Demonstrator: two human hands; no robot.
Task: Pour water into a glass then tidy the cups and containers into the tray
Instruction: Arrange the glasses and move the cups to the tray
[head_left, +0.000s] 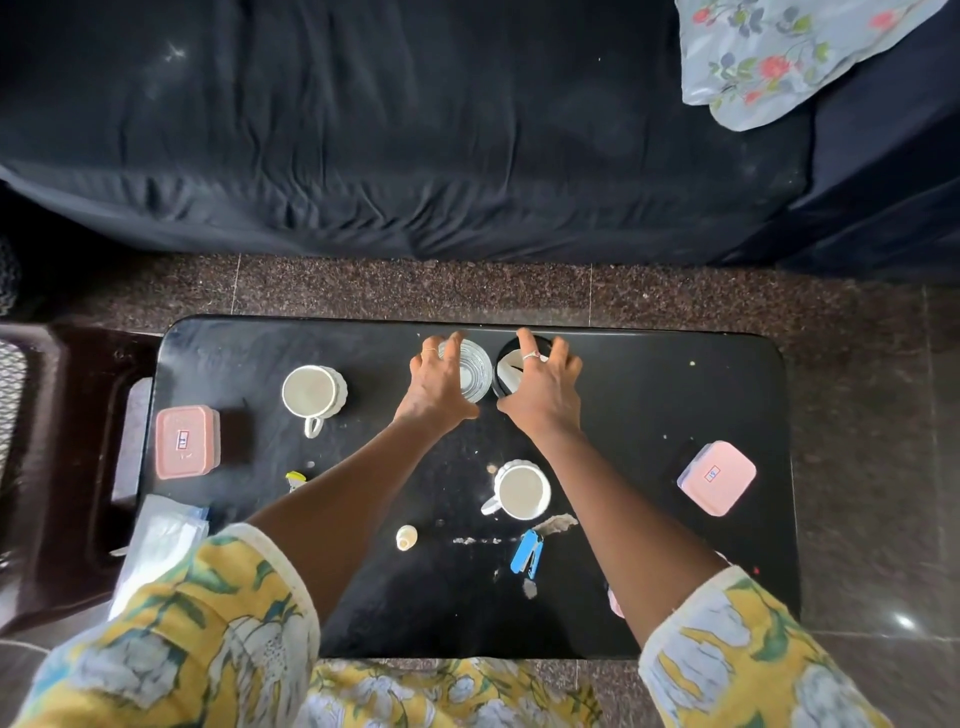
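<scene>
Left hand wrapped round the glass, right hand spread over the black container beside it; they're touching, easy knock-over.

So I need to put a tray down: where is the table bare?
Bare patches: far right, beyond the right pink box; far left corner, behind the left mug. Crowded: the middle, with both hands, glass and near mug.

A glossy black table carries two white cups, two pink-lidded containers with small red-and-blue labels, a clear glass and a blue stapler, while the sleeves show a yellow, green and white floral print.
</scene>
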